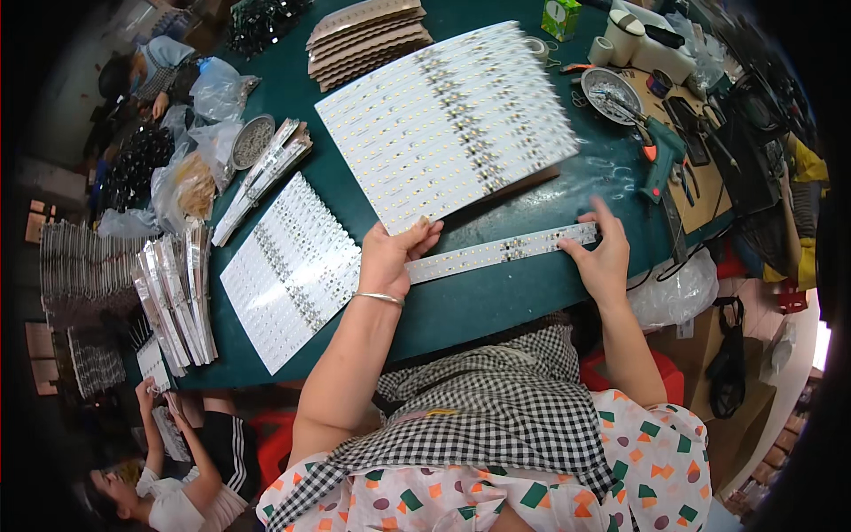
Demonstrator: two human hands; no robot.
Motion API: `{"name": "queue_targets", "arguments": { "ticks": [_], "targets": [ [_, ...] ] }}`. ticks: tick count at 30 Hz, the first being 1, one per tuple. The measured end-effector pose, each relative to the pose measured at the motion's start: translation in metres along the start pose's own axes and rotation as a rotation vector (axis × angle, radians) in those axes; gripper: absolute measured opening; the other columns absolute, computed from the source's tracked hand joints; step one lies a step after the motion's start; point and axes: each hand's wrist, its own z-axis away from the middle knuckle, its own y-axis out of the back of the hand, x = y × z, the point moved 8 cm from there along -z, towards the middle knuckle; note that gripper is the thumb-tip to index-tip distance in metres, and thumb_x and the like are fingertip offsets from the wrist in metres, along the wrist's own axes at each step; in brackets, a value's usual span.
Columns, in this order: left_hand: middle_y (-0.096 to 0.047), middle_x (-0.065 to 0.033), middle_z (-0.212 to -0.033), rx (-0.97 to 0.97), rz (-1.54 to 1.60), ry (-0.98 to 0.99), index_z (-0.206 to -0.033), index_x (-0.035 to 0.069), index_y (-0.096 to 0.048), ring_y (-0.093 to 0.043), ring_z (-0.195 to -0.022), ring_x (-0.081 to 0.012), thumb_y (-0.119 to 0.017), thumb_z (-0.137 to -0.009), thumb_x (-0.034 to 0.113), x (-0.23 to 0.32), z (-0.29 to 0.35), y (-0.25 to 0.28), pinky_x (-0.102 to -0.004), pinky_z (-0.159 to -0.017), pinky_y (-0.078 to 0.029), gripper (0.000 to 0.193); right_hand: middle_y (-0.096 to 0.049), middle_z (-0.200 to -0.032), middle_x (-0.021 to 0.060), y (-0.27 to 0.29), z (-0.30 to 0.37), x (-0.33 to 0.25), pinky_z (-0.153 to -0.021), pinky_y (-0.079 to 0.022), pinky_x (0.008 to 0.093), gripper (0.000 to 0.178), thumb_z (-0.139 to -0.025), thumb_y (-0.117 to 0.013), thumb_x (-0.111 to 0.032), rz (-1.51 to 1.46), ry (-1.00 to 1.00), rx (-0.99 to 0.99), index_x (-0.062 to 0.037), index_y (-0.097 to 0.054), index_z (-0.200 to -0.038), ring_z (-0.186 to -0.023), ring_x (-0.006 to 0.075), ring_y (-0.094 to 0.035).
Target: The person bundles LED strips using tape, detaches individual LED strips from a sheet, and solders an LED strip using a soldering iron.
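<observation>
Beyond the strip (479, 258) at the right hand (606, 255), a bowl (605, 112) holds small pieces (612, 91).

Bare green table (483, 310) lies open between the white light strip (479, 260) and the checked apron (496, 381). Beyond the strip, a broad sheet of joined strips (417, 133) blocks the way forward. Left of it, a narrow gap runs beside a smaller sheet (284, 275). Rightward, clear tabletop ends at a glue gun (663, 160) and a round bowl (612, 93).
</observation>
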Motion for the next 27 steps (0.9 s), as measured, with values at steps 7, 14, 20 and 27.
{"name": "queue_targets", "arguments": {
  "ticks": [7, 14, 20, 27],
  "targets": [
    [-0.065, -0.0166, -0.107, 0.029, 0.021, -0.041, -0.118, -0.007, -0.051, -0.067, -0.098, -0.0290, -0.067, -0.088, 0.003, 0.006, 0.000, 0.010, -0.0373, -0.086, -0.058, 0.035, -0.064, -0.094, 0.0063, -0.020, 0.003, -0.076, -0.098, -0.036, 0.0438, 0.025, -0.070, -0.074, -0.009, 0.271, 0.615, -0.142, -0.0073, -0.069, -0.094, -0.101, 0.0267, -0.056],
    [-0.064, -0.0141, -0.112, 0.204, -1.234, -1.060, -0.108, 0.005, -0.069, -0.059, -0.102, -0.0282, -0.075, -0.073, 0.006, 0.064, 0.102, -0.036, -0.0341, -0.077, -0.049, 0.035, -0.065, -0.080, 0.0107, -0.042, -0.011, -0.061, -0.075, -0.048, 0.0410, 0.009, -0.074, -0.072, -0.011, 0.062, 0.505, -0.482, -0.0040, -0.068, -0.080, -0.081, 0.0314, -0.062],
    [-0.063, -0.0070, -0.075, -0.148, -1.322, -0.751, -0.085, 0.006, -0.073, -0.060, -0.072, -0.0271, -0.076, -0.073, 0.014, 0.003, 0.053, -0.072, -0.0388, -0.062, -0.047, 0.015, -0.063, -0.076, 0.0128, -0.053, -0.019, -0.069, -0.067, -0.049, 0.0398, 0.011, -0.071, -0.074, -0.006, 0.097, 0.564, -0.577, -0.0020, -0.067, -0.078, -0.075, 0.0318, -0.062],
    [-0.057, -0.0093, -0.066, -0.085, -1.142, -1.020, -0.071, 0.005, -0.070, -0.057, -0.062, -0.0267, -0.077, -0.067, 0.007, 0.006, 0.060, -0.074, -0.0367, -0.057, -0.045, 0.009, -0.056, -0.070, 0.0116, -0.041, -0.002, -0.076, -0.064, -0.047, 0.0414, 0.012, -0.069, -0.070, -0.002, 0.071, 0.733, -0.343, -0.0026, -0.058, -0.071, -0.072, 0.0324, -0.058]
  ]
}}
